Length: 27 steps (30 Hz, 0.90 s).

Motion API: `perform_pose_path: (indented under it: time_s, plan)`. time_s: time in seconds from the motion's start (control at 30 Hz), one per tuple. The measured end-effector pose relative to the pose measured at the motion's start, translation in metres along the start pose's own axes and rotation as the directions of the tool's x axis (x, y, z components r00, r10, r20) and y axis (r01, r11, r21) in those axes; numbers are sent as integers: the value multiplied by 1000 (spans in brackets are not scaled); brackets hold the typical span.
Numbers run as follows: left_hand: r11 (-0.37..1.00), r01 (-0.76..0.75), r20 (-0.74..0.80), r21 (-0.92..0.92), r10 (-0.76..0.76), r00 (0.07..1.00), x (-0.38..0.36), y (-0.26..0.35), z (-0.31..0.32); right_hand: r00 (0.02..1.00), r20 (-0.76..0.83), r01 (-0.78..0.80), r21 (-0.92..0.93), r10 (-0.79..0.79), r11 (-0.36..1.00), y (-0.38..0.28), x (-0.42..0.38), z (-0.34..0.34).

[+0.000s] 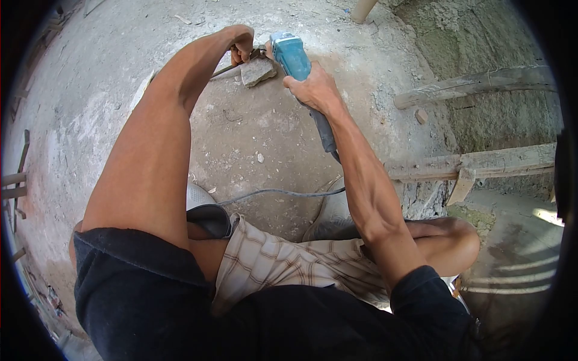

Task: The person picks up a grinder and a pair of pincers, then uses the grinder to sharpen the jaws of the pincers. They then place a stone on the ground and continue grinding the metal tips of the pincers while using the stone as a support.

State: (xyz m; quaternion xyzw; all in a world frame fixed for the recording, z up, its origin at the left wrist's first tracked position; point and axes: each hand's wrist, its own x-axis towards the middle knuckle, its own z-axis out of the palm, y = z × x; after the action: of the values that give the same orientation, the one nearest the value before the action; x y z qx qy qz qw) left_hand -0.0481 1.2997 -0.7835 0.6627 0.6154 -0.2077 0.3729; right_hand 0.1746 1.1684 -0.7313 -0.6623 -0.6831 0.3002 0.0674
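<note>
Posture of both arms with an angle grinder and a metal rod above a stone, head view

The left arm reaches forward from the dark sleeve (141, 256), bends at the elbow, and ends in a sharply flexed wrist, so that the left hand (242, 53) points downward. Its fingers are curled closed about a thin metal rod (225, 71), which slants from the hand toward the person's left; the exact contact of each fingertip is too small to make out. The right arm extends forward and inward, elbow slightly bent, the forearm turned to show raised tendons and veins. The right hand (316, 89) is wrapped around the teal body of the angle grinder (292, 58), its opening filled by the casing, the thumb lying toward the near left side. The grinder's metal head points away from the person, and its dark rear section extends back beneath the forearm. The grinder lies to the right of the stone (259, 71), which rests on the dusty ground (253, 135) between the two hands, nearer the left; whether tool and stone touch cannot be determined. A power cord (271, 192) crosses the ground in front of the plaid shorts (277, 256). To the right, a wooden beam (475, 85) projects toward the work area.
</note>
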Motion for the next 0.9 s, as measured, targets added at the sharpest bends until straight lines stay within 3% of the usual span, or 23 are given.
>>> perform_pose_path:
  time_s: [0.33,0.9]
  plan:
    - [1000,6,3,-30,-6,1000,5,-4,0,996,-76,50,-59,-55,997,0,1,4]
    - [1000,-6,19,-15,6,1000,2,-2,0,996,-68,56,-68,-61,996,0,5,4]
